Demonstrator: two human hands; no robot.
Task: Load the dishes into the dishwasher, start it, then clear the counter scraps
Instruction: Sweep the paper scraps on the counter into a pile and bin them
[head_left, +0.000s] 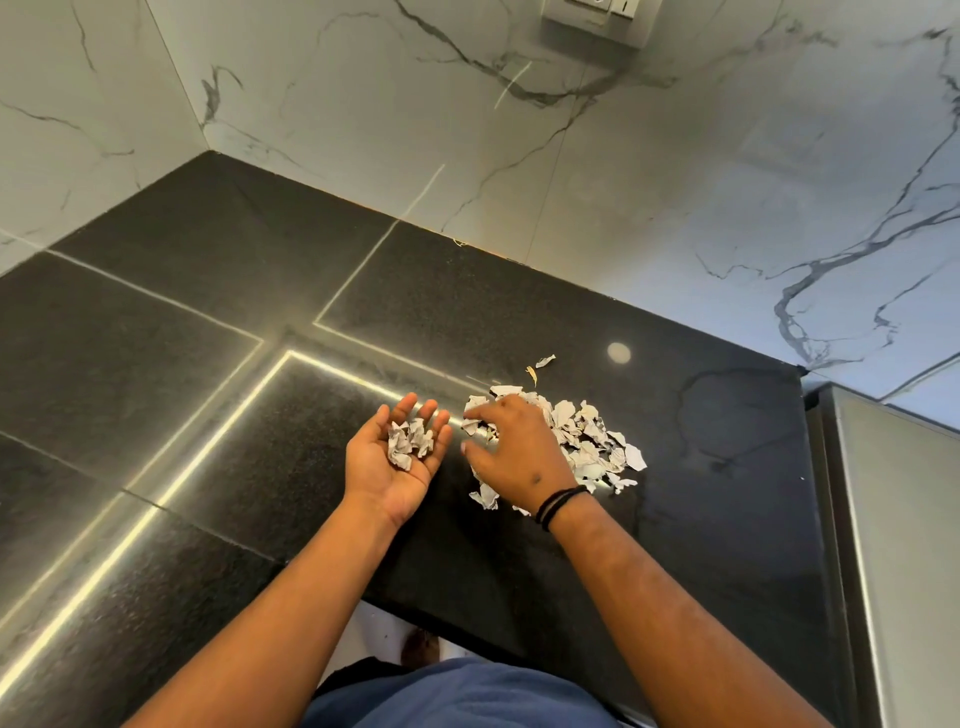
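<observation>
Left hand sits palm up just left of the scrap pile, fingers relaxed, cradling a few paper bits. Right hand rests on the pile on the black bench, fingers spread.

Probably a home kitchen: black granite counter, marble-veined wall tiles, a wall socket.

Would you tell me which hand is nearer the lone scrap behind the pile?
Right. The right hand rests on the pile just below the lone scrap; the left hand lies farther left.
</observation>
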